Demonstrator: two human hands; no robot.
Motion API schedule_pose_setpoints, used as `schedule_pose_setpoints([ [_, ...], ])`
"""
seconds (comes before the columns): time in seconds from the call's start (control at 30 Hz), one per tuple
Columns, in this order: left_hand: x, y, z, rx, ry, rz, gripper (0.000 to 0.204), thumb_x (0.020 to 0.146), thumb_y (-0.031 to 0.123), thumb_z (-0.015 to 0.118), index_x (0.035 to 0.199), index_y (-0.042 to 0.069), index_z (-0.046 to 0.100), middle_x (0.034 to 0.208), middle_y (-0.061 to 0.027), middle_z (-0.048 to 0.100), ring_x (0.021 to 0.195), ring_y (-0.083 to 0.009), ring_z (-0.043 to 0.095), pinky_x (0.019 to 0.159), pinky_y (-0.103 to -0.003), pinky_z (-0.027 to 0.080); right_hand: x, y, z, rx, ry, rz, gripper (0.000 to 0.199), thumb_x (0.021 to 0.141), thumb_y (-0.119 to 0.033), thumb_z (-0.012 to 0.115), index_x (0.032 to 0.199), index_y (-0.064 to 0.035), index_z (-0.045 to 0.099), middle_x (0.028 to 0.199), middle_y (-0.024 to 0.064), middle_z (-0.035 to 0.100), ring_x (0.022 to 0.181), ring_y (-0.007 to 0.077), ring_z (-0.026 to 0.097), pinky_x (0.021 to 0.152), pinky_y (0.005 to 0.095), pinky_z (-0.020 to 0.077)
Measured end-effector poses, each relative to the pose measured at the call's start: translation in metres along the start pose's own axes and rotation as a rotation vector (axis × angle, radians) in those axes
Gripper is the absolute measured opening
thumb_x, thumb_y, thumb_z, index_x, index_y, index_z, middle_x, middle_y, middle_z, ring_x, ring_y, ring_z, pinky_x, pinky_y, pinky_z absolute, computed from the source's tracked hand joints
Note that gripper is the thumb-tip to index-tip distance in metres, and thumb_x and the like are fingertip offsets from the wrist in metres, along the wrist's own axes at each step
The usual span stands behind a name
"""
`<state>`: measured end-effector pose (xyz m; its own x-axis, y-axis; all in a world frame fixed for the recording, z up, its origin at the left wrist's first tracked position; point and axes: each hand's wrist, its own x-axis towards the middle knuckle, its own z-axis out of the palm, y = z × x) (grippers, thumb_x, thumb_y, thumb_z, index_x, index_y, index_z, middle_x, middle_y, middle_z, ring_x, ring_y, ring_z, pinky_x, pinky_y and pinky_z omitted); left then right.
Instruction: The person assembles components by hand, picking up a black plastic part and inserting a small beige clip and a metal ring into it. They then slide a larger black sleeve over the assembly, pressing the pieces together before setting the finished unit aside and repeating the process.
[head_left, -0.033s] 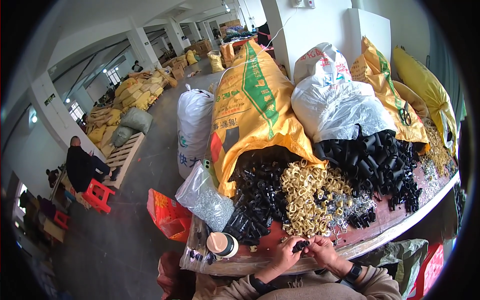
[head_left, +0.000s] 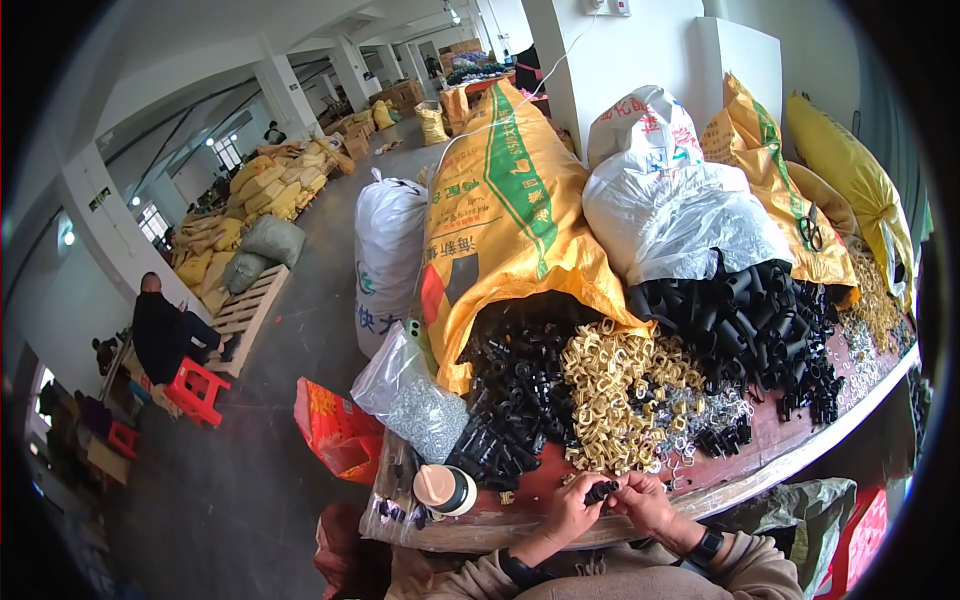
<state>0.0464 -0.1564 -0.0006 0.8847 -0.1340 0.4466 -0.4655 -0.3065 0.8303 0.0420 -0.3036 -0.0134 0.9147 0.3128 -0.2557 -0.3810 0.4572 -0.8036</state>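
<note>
Close to the table's front edge, my left hand (head_left: 568, 514) grips a small black ribbed plastic fitting (head_left: 601, 491) between thumb and fingers. At the fitting's other end, the fingertips of my right hand (head_left: 645, 503) pinch together; whether they hold a second small part is hidden. Just beyond my hands lies a heap of gold-coloured metal clips (head_left: 608, 410). Left of the clips is a pile of black plastic fittings (head_left: 512, 400). Silvery wire clips (head_left: 700, 418) are scattered to the right, below a mound of black tubes (head_left: 730, 325).
A lidded cup (head_left: 445, 489) stands at the table's left end, beside a clear bag of small metal parts (head_left: 425, 410). Large orange (head_left: 510, 190) and white sacks (head_left: 680, 200) back the piles. Scissors (head_left: 810, 230) hang at the right. A person (head_left: 165, 330) sits on a red stool (head_left: 195, 391).
</note>
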Motion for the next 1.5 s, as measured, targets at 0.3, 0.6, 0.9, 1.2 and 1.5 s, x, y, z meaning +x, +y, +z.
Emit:
schedule_pose_setpoints([
  [0.3,0.001,-0.005,-0.002,-0.182,-0.102,-0.219,0.010,0.076,0.009,0.059,0.080,0.002,0.055,0.065,-0.0039,0.057,0.060,-0.0108,0.056,0.053,-0.024,0.043,-0.003,-0.017,0.000,-0.056,-0.090,0.089,0.012,0.083,-0.015,0.052,0.082,-0.0038,0.055,0.069,0.0039,0.057,0.055,0.0066,0.048,0.048,0.0171,0.0366],
  [0.6,0.000,-0.004,0.001,-0.248,-0.126,-0.254,0.009,0.076,0.010,0.060,0.079,0.002,0.055,0.062,-0.0029,0.056,0.056,-0.0090,0.054,0.051,-0.024,0.042,-0.004,-0.023,0.003,0.034,-0.108,0.134,0.012,0.083,-0.016,0.053,0.082,-0.0038,0.054,0.069,0.0033,0.056,0.052,0.0072,0.044,0.047,0.0175,0.0353],
  [0.9,0.005,0.005,0.003,-0.080,0.005,-0.115,0.010,0.074,0.010,0.061,0.079,0.003,0.055,0.062,-0.0045,0.056,0.056,-0.0113,0.055,0.051,-0.025,0.042,0.000,-0.011,-0.005,-0.048,-0.098,0.005,0.011,0.082,-0.013,0.055,0.080,-0.0028,0.053,0.069,0.0025,0.055,0.052,0.0084,0.044,0.048,0.0200,0.0368],
  [1.2,0.000,-0.002,0.007,-0.267,-0.068,-0.367,0.013,0.079,0.014,0.059,0.079,0.001,0.055,0.059,-0.0010,0.055,0.053,-0.0063,0.051,0.049,-0.021,0.041,0.001,-0.024,-0.009,-1.329,-0.094,-0.780,0.016,0.078,-0.013,0.059,0.080,0.0016,0.051,0.066,0.0035,0.055,0.054,0.0078,0.049,0.047,0.0268,0.0411],
  [1.5,0.001,-0.007,0.004,-0.455,-0.202,-0.460,0.012,0.081,0.014,0.056,0.080,0.002,0.056,0.058,0.0024,0.052,0.052,-0.0029,0.047,0.047,-0.019,0.038,-0.002,-0.033,-0.003,-0.556,-0.143,-0.192,0.014,0.082,-0.015,0.054,0.082,-0.0012,0.054,0.068,0.0012,0.057,0.053,0.0069,0.049,0.047,0.0229,0.0407],
])
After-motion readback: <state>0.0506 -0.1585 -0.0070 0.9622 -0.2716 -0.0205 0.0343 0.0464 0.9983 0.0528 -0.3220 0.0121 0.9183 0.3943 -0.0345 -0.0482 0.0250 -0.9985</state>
